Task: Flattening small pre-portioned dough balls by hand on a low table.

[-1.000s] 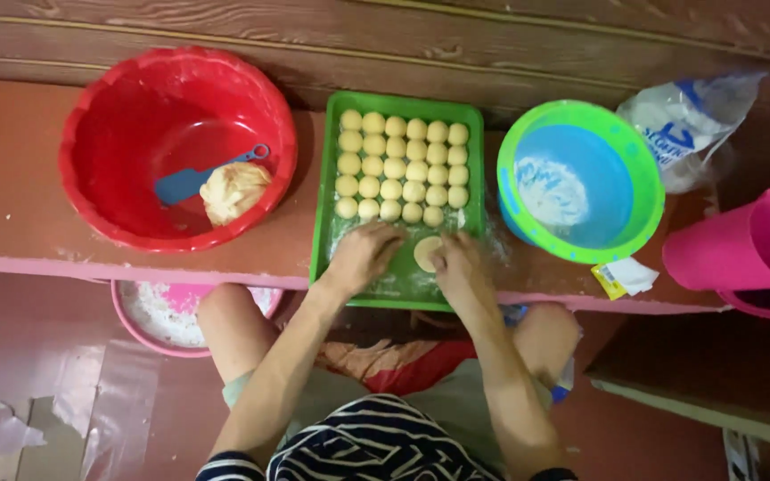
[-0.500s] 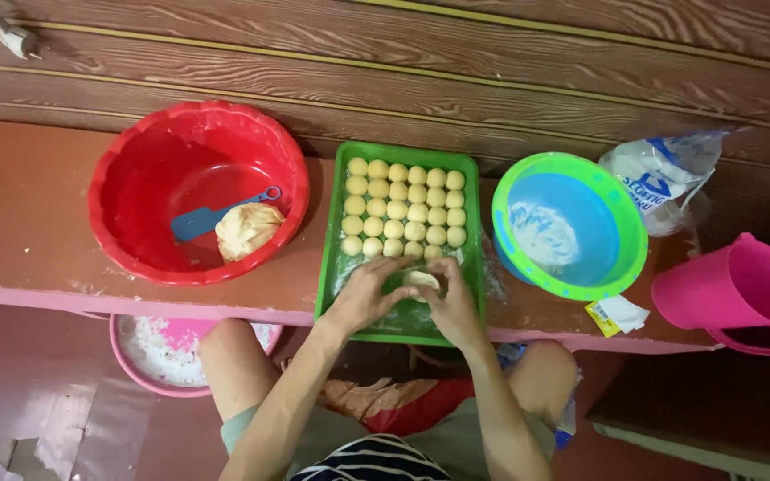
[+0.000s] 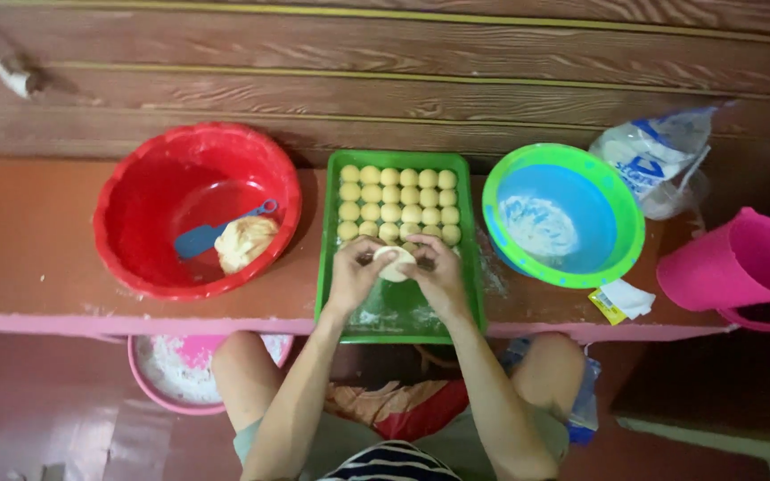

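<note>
Dough disc [image 3: 395, 264] is pinched between left hand [image 3: 354, 276] and right hand [image 3: 438, 276], both grips closed on it, above the green tray [image 3: 403, 312] on the surface [image 3: 28, 240]. About 4 rows of dough balls [image 3: 398, 205] are already laid out, roughly 23 counted; the tray's near half is unfilled. 1 dough lump [image 3: 244, 242] and 1 blue scraper [image 3: 211, 234] are left in the red basin [image 3: 135, 258]. 1 flour bowl [image 3: 617, 232], 1 pink jug [image 3: 741, 267], 1 flour bag [image 3: 657, 160].

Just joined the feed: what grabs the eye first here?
Both hands, left and right, pinch a pale dough piece over the green tray, below its rows of dough balls. A red basin sits left, a blue-green bowl right.
</note>
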